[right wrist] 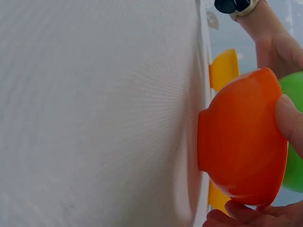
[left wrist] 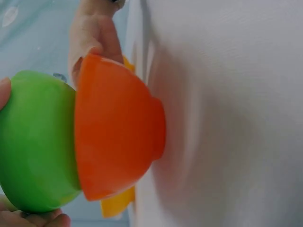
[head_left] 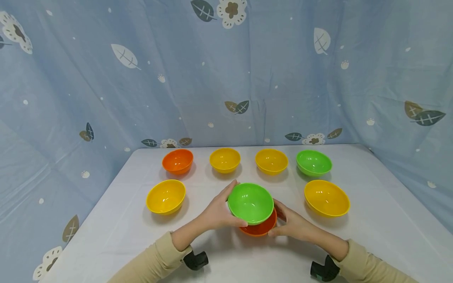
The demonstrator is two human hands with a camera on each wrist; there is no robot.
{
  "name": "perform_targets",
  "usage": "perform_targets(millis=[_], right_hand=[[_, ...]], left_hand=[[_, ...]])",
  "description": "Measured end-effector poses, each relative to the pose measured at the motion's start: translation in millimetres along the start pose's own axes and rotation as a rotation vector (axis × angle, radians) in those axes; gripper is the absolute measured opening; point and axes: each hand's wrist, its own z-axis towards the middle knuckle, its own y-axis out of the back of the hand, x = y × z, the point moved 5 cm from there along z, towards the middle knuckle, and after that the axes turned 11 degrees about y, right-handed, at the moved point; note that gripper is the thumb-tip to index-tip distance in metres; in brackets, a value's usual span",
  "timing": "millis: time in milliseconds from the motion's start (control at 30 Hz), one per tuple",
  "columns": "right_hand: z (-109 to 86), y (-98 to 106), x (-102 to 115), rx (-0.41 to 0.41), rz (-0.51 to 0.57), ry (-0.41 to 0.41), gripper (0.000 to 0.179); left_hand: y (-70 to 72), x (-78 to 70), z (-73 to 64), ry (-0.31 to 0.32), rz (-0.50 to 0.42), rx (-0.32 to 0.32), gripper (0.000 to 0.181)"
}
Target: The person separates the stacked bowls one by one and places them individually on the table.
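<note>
My left hand (head_left: 220,212) grips a green bowl (head_left: 250,203) by its left side, thumb at the near rim and fingers at the far side. Directly under it is an orange bowl (head_left: 260,229), partly hidden by the green one. My right hand (head_left: 296,224) holds the orange bowl at its right side, with the thumb (right wrist: 289,118) on the outer wall near the rim and fingers below in the right wrist view. In the left wrist view the green bowl (left wrist: 40,142) overlaps the mouth of the orange bowl (left wrist: 116,127). Whether the orange base touches the table I cannot tell.
Along the back of the white table (head_left: 116,228) stand an orange bowl (head_left: 177,161), two yellow bowls (head_left: 225,160) and a green bowl (head_left: 313,163). One yellow bowl (head_left: 166,197) stands to the left, another yellow bowl (head_left: 326,198) to the right. A blue patterned curtain (head_left: 198,78) hangs behind.
</note>
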Motion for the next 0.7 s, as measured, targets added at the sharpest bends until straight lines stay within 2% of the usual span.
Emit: perform_targets(millis=[233,500,700], right_hand=[[-1.1,1,4,0.008,-0.018,0.007,0.096],[0.1,1,2,0.009,-0.013,-0.059,0.097],[0.0,1,3,0.008,-0.022,-0.058,0.098]], left_hand=[[12.2,-4.3,-2.2,0.014,-0.021,-0.032,0.115],[26.8,-4.2,-5.2,0.019,-0.060,-0.075,0.113],[38.7,-1.7,-8.9,0.062,-0.057,-0.124,0.114]])
